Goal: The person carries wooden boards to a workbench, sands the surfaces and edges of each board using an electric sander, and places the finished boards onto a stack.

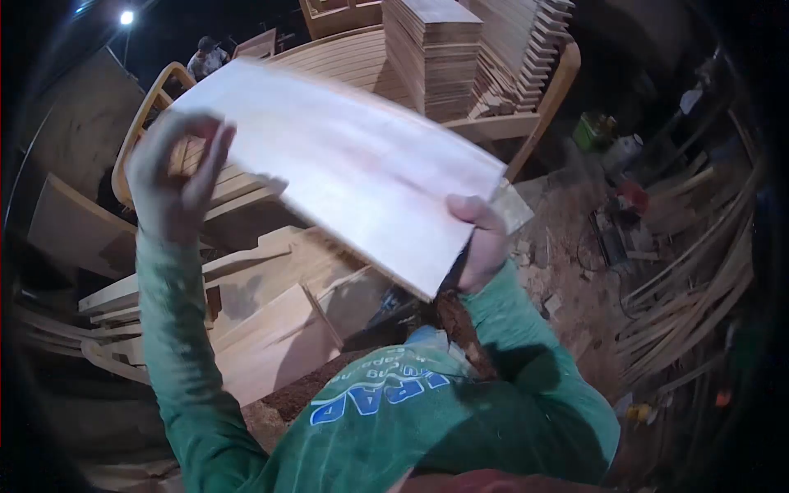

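A pale flat wooden board (pixel 345 156) is held up in front of me, tilted down to the right and slightly blurred. My right hand (pixel 481 242) grips its lower right end, with the thumb on the upper face. Near the board's left end is my left hand (pixel 181 168), blurred, its fingers curved with a gap between them and the thumb; nothing shows in it. Behind the board stands a slatted wooden bench (pixel 345 57) with rounded arms, bearing a tall stack of thin boards (pixel 448 66).
Wooden panels (pixel 267 341) lie below the board. At the left are curved wooden pieces (pixel 115 357). Long thin strips (pixel 690 304) are heaped at the right, near a green container (pixel 592 130). Sawdust and scraps cover the floor (pixel 575 304). Another person (pixel 207 59) is in the background.
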{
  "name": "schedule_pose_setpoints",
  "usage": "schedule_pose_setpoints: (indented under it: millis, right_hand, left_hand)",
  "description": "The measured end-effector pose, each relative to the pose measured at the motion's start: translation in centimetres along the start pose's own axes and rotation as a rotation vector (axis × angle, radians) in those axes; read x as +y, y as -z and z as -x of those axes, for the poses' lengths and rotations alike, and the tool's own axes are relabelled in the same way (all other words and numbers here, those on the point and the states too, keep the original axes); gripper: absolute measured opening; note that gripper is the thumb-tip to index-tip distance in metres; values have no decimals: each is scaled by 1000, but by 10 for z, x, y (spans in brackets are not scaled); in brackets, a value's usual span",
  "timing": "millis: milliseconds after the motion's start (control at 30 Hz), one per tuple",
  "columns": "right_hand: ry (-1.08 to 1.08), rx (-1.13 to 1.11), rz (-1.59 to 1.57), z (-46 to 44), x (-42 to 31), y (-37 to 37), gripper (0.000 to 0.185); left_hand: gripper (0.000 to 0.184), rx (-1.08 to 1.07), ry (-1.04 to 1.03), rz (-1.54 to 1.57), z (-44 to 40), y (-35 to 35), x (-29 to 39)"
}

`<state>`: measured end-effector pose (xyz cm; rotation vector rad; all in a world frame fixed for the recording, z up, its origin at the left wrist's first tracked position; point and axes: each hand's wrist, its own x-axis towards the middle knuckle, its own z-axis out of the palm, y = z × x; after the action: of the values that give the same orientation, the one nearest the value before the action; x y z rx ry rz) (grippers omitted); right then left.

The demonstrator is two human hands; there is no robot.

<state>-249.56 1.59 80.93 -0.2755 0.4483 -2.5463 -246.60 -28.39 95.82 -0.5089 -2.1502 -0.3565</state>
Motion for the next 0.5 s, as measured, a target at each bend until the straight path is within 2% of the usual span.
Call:
schedule_pose_setpoints:
  millis: [33, 67, 100, 133, 167, 200, 267, 367, 467, 500]
  right_hand:
    - [61, -13, 67, -8, -18, 5, 70]
    - [121, -26, 134, -18, -35, 13, 69]
    - [229, 55, 229, -30, -50, 19, 68]
    - [336, 138, 323, -41, -63, 24, 66]
    - [423, 154, 367, -55, -80, 29, 64]
    - [424, 255, 346, -70, -99, 43, 61]
    - [506, 208, 384, -97, -135, 67, 57]
    - [605, 291, 406, -133, -171, 89, 55]
    - [614, 392, 288, -162, -194, 113, 55]
    - [617, 378, 306, -178, -202, 131, 53]
  left_hand:
    - [11, -41, 123, 11, 16, -2, 3]
    - [8, -61, 94, -10, 37, -11, -2]
    - [8, -91, 253, 25, 65, -24, -1]
    - [8, -191, 542, 138, 92, -35, 0]
    - [10, -231, 532, 78, 134, -52, -17]
    - [14, -235, 625, -37, 179, -68, -24]
    - [30, -511, 828, -219, 272, -80, -37]
    - [37, -549, 1091, -316, 359, -88, -22]
    - [42, -239, 1195, -427, 440, -110, 0]
    - [43, -267, 1218, -479, 429, -114, 10]
